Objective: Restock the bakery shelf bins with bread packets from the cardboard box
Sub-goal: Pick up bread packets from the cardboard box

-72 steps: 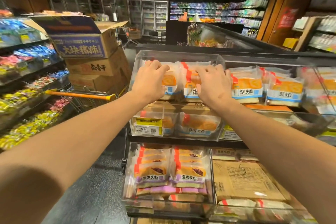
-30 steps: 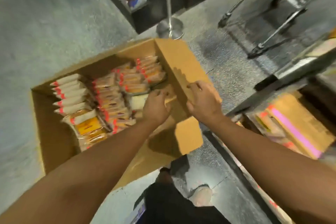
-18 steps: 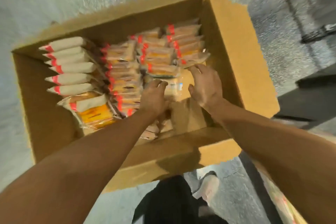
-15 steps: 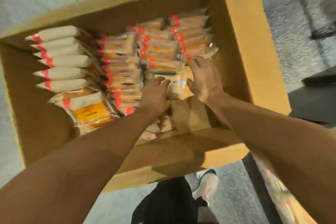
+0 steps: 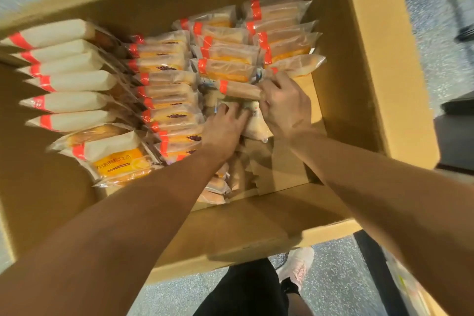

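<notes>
An open cardboard box point(image 5: 369, 64) lies on the floor below me, filled with rows of bread packets with red-orange bands point(image 5: 164, 100). Both my hands are inside it. My left hand point(image 5: 225, 128) presses down on a flat-lying bread packet point(image 5: 256, 124) near the box's middle, fingers curled over its upper edge. My right hand point(image 5: 284, 105) grips the end of an upright bread packet point(image 5: 238, 90) in the row just above, thumb and fingers closed round it. White-wrapped packets point(image 5: 66, 82) fill the left column.
Speckled grey floor point(image 5: 336, 282) surrounds the box. My dark trouser leg point(image 5: 246, 290) and a light shoe point(image 5: 297, 267) stand at its near edge. A dark shelf base point(image 5: 454, 141) is at the right, with a blurred shelf edge at the bottom right.
I turned from the shelf bins down to the box. Both hands went deeper among the packets; the right hand closed on an upright packet and the left settled on the flat one.
</notes>
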A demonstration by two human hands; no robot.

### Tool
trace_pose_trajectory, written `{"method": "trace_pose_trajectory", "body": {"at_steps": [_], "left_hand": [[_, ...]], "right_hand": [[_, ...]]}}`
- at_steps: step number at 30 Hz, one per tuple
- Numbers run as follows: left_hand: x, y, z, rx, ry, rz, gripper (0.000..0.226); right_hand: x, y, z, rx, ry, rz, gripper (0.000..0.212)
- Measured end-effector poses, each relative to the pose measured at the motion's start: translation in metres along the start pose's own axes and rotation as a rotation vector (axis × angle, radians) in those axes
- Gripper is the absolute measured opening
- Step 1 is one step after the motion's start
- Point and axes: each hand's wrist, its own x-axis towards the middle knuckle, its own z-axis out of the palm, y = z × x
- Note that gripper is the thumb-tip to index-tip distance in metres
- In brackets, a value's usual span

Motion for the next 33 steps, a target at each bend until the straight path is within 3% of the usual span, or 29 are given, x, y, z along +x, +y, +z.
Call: {"method": "trace_pose_trajectory", "body": {"at_steps": [5,9,14,19,22,29,33], "left_hand": [[-0.006,-0.002,-0.013,0.005,0.027,0.084,0.053],[-0.012,0.005,-0.040,-0.241,0.081,0.166,0.046],[-0.025,0.023,-0.092,-0.504,0.002,0.137,0.049],[-0.050,0.060,-0.164,-0.712,-0.113,0.174,0.038],[-0.072,0.098,-0.207,-0.763,-0.145,0.287,0.058],[-0.142,0.245,-0.282,-0.586,-0.067,0.522,0.032],[-0.205,0.351,-0.320,-0.445,0.065,0.642,0.020]], "right_hand": [[-0.026,0.011,-0.032,0.019,0.008,0.093,0.025],[-0.043,0.016,-0.058,0.004,0.073,0.204,0.025],[-0.056,0.021,-0.109,0.034,0.175,0.299,0.028],[-0.086,0.025,-0.193,0.112,0.321,0.311,0.038],[-0.121,0.031,-0.251,0.058,0.427,0.329,0.032],[-0.273,0.066,-0.376,-0.053,0.681,0.417,0.022],[-0.386,0.087,-0.436,-0.146,0.799,0.496,0.024]]}}
